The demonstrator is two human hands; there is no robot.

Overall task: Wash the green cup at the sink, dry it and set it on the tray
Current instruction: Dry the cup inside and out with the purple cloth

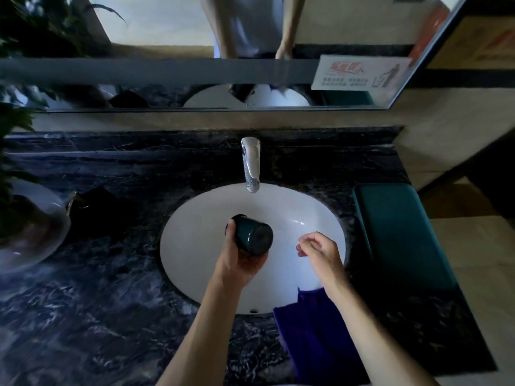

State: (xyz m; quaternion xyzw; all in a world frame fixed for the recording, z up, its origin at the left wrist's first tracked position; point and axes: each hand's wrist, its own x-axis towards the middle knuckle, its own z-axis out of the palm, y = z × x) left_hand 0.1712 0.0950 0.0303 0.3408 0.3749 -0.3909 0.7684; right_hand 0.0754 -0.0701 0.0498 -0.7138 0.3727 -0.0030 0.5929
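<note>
Fingers of my left hand [242, 263] are curled round the green cup [250, 238], gripping it from below and behind; the thumb lies along the cup's left side near the rim. I hold the cup tipped over above the sink [195, 246], its base turned towards the camera and its mouth pointing away and to the left. It hangs over the middle of the white basin, below and slightly left of the tap [250, 165], and touches nothing but my hand.

My right hand [317, 250] hovers over the right part of the basin, apart from the cup. Its fingers are loosely curled with the tips drawn towards the thumb, and they hold nothing I can make out.

I see no water stream from the tap spout, though the light is dim and I cannot be certain.

A purple cloth [315, 330] lies on the dark marbled tabletop [83, 316], draped at the near rim of the sink under my right forearm. A dark green tray [401, 235] sits on the tabletop just to the right of the sink. A mirror [167, 37] runs along the wall behind the tap. A potted plant [16, 151] in a white bowl stands at the far left.
</note>
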